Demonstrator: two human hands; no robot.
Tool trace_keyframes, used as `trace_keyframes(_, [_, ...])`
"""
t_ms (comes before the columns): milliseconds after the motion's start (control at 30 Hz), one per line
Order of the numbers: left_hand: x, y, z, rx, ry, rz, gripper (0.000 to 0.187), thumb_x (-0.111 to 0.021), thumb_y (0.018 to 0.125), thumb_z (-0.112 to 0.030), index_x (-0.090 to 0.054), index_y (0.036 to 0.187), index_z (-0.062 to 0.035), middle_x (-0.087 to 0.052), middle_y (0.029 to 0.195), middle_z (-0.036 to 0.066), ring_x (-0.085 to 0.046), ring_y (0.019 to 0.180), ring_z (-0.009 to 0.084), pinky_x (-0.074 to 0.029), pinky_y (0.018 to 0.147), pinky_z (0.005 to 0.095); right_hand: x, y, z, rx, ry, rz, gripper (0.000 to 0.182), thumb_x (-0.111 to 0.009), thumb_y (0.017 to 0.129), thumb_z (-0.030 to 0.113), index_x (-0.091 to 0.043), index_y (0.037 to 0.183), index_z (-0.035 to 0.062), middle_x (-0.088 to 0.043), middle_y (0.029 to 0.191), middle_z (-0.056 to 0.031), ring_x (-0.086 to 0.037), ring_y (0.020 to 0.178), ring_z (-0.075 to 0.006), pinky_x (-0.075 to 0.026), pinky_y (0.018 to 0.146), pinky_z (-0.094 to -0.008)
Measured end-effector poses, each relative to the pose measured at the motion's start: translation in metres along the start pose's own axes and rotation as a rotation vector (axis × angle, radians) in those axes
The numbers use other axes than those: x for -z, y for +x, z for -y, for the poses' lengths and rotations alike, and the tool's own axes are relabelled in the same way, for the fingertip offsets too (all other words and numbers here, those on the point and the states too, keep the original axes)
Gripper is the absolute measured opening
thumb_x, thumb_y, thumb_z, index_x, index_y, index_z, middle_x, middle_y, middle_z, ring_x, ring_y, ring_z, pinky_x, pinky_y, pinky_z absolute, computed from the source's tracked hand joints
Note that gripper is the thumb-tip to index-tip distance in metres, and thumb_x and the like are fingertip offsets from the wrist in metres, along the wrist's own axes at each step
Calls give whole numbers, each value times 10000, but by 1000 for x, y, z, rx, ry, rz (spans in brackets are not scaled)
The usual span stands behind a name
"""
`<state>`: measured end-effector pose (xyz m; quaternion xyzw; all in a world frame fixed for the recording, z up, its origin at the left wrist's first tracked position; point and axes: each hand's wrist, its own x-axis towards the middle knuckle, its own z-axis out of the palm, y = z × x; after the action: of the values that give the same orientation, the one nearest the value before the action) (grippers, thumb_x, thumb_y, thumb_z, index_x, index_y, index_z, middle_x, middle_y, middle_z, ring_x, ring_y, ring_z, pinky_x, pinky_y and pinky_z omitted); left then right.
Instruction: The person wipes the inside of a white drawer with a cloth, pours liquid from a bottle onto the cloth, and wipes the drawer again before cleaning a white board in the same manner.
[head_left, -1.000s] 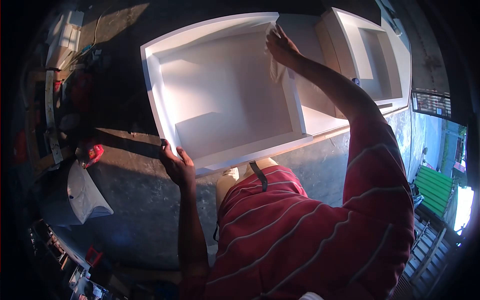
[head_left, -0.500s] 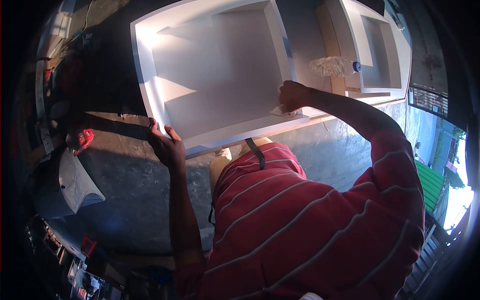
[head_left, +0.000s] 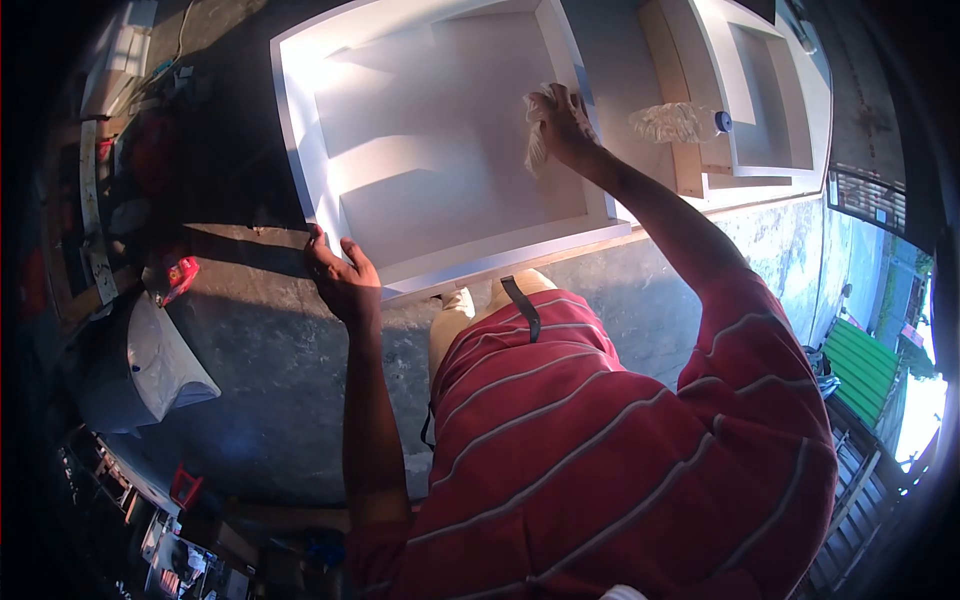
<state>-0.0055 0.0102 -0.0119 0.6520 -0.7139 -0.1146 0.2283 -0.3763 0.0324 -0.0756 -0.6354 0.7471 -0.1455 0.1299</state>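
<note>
A large white open box [head_left: 470, 255], shallow like a drawer, lies in front of me with its inside facing up. My left hand [head_left: 345, 275] grips its near left corner, thumb towards the inside and fingers along the outer side. Bunched in my right hand [head_left: 568, 125] is a white cloth [head_left: 535, 140], which hangs against the inside of the box near its right wall. Part of the cloth is hidden behind the fingers.
Right of the box, a clear plastic bottle [head_left: 672, 122] with a blue cap lies near a second white box-like piece [head_left: 715, 90]. A red packet [head_left: 180, 278] and a white-and-grey container [head_left: 165, 365] are on the left. Concrete floor [head_left: 290, 400] shows below.
My right hand has moved the cloth away from me, from the near right corner up along the right wall. My left hand stays at the box's near left corner.
</note>
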Motion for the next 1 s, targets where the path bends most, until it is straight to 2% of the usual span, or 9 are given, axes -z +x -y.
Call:
trace_keyframes(67, [1, 0, -1, -8, 13, 7, 306, -505, 896, -127, -444, 1168, -1, -518, 1225, 188, -512, 1133, 367, -454, 909, 430, -1, -6, 26, -154, -202, 71, 426, -521, 860, 173, -435, 1272, 111, -356, 1269, -219, -496, 1066, -387, -464, 898, -465])
trace_keyframes(200, [0, 2, 3, -30, 13, -9, 312, -518, 891, -120, -449, 1168, 6, -521, 1203, 190, -518, 1111, 370, -460, 898, 431, -43, -46, 44, 957, 52, 286, 325, -577, 837, 225, -545, 1150, 143, -467, 1208, -111, -501, 1064, -312, -480, 864, -418])
trace_keyframes(233, [2, 2, 2, -63, 26, -12, 317, -527, 887, -117, -452, 1168, 9, -522, 1190, 193, -521, 1099, 369, -463, 893, 430, -46, -46, 39, 961, 56, 288, 325, -577, 837, 225, -545, 1150, 143, -467, 1208, -111, -501, 1064, -312, -480, 864, -418])
trace_keyframes(300, [3, 1, 1, -95, 40, -20, 322, -536, 883, -114, -454, 1168, 12, -522, 1176, 196, -524, 1087, 369, -466, 888, 430, -46, -35, 13, 285, 701, 950, 303, -627, 794, 199, -590, 1092, 157, -507, 1151, -65, -510, 1054, -255, -488, 853, -379])
trace_keyframes(367, [1, 0, 4, -82, 59, -7, 336, -515, 908, -165, -446, 1191, 1, -525, 1227, 188, -515, 1108, 371, -441, 907, 437, -35, -4, -28, -34, 716, 906, 337, -645, 740, 75, -655, 1055, 194, -487, 1194, -99, -493, 1137, -257, -497, 914, -331])
trace_keyframes(433, [4, 0, -1, -70, 59, -14, 332, -535, 890, -134, -454, 1179, 8, -518, 1196, 195, -522, 1093, 370, -457, 895, 436, 14, 26, -16, 251, -424, 470, 292, -619, 785, 73, -643, 1068, 144, -480, 1185, -137, -489, 1148, -284, -482, 935, -372])
trace_keyframes(600, [3, 2, 2, -72, 50, -30, 349, -561, 868, -99, -460, 1182, 15, -507, 1177, 198, -529, 1079, 370, -475, 880, 436, -16, 68, 22, 176, 96, -118, 464, -573, 858, 137, -454, 1291, 21, -427, 1325, -180, -398, 1266, -335, -383, 1022, -430])
trace_keyframes(833, [3, -3, 4, -74, 101, -12, 350, -570, 854, -69, -462, 1176, 17, -506, 1190, 194, -515, 1107, 366, -472, 889, 431, -68, 10, 121, 1179, 214, 518, 395, -452, 946, 252, -455, 1338, 200, -380, 1446, -85, -329, 1355, -245, -234, 1149, -398])
trace_keyframes(1000, [3, -1, 4, -80, 79, -8, 342, -561, 865, -79, -456, 1173, 26, -503, 1196, 204, -506, 1117, 374, -461, 905, 445, -43, 57, 38, 698, -65, 126, 459, -492, 894, 157, -455, 1350, 196, -360, 1432, -163, -370, 1308, -336, -251, 1115, -478])
